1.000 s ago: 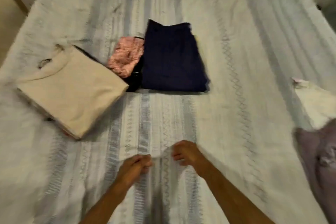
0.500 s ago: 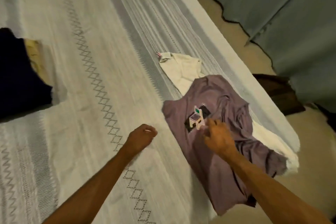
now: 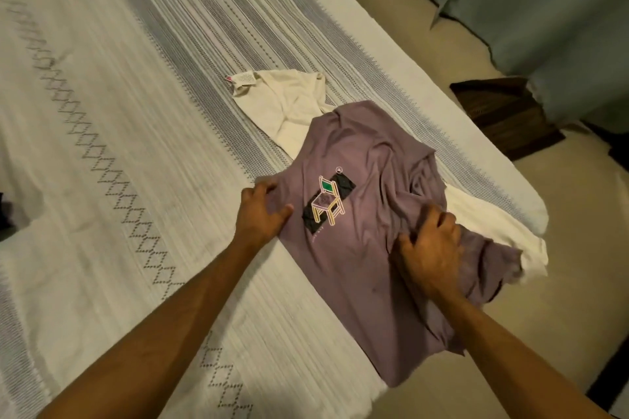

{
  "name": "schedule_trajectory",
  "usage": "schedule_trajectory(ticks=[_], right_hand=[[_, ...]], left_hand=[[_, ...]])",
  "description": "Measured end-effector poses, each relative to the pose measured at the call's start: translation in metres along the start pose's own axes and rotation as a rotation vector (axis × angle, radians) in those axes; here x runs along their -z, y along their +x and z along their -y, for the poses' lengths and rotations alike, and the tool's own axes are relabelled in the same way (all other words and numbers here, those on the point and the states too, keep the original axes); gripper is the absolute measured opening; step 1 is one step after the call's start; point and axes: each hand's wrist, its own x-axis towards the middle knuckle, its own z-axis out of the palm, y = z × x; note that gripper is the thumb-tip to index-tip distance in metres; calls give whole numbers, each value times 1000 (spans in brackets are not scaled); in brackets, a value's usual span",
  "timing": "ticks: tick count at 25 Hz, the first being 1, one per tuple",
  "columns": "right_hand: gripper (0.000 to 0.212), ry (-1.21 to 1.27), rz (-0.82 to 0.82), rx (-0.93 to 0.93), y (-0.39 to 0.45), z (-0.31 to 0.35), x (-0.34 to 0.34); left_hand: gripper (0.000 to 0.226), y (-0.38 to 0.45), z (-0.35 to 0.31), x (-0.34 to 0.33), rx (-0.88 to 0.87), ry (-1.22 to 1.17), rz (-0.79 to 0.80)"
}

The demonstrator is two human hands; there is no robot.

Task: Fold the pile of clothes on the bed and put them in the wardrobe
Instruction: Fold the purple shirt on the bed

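Head view: purple T-shirt (image 3: 343,269) spread at the bed's (image 3: 112,146) right edge, long axis running from 12 o'clock down to 6 o'clock, hem end nearest. Left hand (image 3: 260,214) gripping its 9 o'clock edge; right hand (image 3: 430,248) bunching fabric on the 3 o'clock side. Cream garment (image 3: 289,105) lying beneath, poking out toward 11 o'clock. Likely next: lifting and spreading on open bed at 9 o'clock.

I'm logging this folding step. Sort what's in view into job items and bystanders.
Job in hand:
- purple T-shirt, gripped by left hand and right hand
- cream garment lying partly under it
- bed they lie on

Just lying about:
- grey-blue curtain
- dark wooden object on the floor
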Motion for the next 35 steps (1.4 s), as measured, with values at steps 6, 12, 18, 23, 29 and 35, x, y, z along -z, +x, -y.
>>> schedule_trajectory(ticks=[6, 12, 18, 23, 29, 35], right_hand=[[38, 155, 0, 253, -7, -17, 5], [28, 37, 12, 594, -139, 50, -49], [21, 52, 273, 817, -256, 98, -93], [29, 11, 543, 957, -312, 127, -82], [29, 373, 443, 511, -355, 182, -70], [32, 1124, 392, -592, -279, 230, -76]], left_hand=[[12, -5, 12, 8, -13, -121, -142], [8, -59, 76, 37, 45, -141, -138], [12, -117, 153, 107, 224, -352, -157], [10, -178, 215, 172, 279, -497, -204], [4, -267, 316, 268, 496, -600, -382], [10, -311, 317, 278, 532, -576, -212]])
